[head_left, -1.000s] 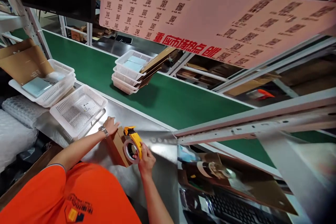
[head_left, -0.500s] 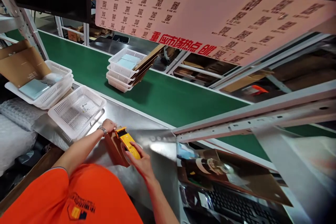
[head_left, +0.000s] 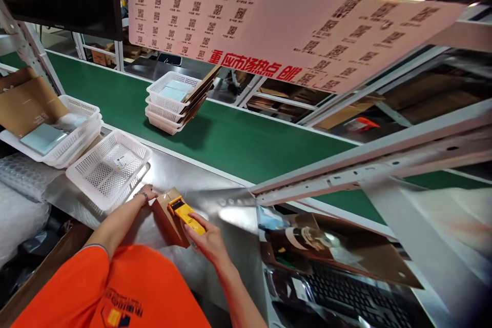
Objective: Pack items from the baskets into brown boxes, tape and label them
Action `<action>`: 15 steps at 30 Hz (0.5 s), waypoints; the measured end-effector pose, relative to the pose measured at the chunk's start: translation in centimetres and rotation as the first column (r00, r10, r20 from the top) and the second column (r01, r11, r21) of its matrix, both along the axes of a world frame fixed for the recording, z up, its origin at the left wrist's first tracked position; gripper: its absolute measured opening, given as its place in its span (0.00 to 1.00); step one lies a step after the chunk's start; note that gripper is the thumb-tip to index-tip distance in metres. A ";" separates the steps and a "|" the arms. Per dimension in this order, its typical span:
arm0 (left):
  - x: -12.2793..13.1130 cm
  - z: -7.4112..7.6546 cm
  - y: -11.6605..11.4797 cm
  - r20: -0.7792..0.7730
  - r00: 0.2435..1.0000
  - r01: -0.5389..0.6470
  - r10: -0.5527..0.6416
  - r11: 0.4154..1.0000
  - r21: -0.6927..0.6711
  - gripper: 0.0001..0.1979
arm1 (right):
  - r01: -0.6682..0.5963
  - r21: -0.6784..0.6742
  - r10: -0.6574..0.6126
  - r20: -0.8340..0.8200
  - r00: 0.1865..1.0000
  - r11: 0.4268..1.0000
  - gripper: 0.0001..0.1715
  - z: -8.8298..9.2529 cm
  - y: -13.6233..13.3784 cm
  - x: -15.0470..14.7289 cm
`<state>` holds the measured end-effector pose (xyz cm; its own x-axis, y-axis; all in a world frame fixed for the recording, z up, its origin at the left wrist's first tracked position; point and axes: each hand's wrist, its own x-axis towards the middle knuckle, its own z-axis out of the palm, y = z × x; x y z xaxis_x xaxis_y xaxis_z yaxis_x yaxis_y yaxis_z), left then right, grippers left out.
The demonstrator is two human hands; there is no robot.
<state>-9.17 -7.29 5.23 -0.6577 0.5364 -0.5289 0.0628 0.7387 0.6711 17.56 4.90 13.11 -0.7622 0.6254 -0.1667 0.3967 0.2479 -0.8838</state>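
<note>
A small brown cardboard box point(head_left: 168, 223) stands on the metal bench in front of me, with a shiny clear strip on its top. My right hand point(head_left: 207, 240) is closed around a yellow tape dispenser point(head_left: 192, 220), whose dark front end rests on or just over the top of the box. My left hand point(head_left: 148, 192), with a band at the wrist, grips the box at its far left end; its fingertips are partly hidden. Just beyond the left hand sits a white perforated basket point(head_left: 109, 169) with a labelled clear packet point(head_left: 121, 158) in it.
Stacked white baskets point(head_left: 165, 122) with flat cardboard stand on the green conveyor belt point(head_left: 246, 136). More baskets point(head_left: 82, 136) are at the left by bubble wrap point(head_left: 28, 177). A metal post point(head_left: 326, 171) slants at the right above a keyboard point(head_left: 346, 294). A QR-code board point(head_left: 277, 25) hangs ahead.
My left hand has moved left and slightly down, to the end of the box. The dispenser has shifted slightly down, showing more of the box top. The camera view has moved a little.
</note>
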 end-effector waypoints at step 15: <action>1.8 0.6 1.3 -0.190 0.906 0.363 -0.379 0.925 -0.112 0.32 | 0.026 0.009 -0.028 0.210 0.977 1.000 0.27 0.8 1.6 11.7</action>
<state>-7.36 -5.99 5.86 -0.5161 0.7281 -0.4511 0.4712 0.6812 0.5604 29.26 6.52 13.91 -0.6935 0.6468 -0.3174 0.5797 0.2394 -0.7789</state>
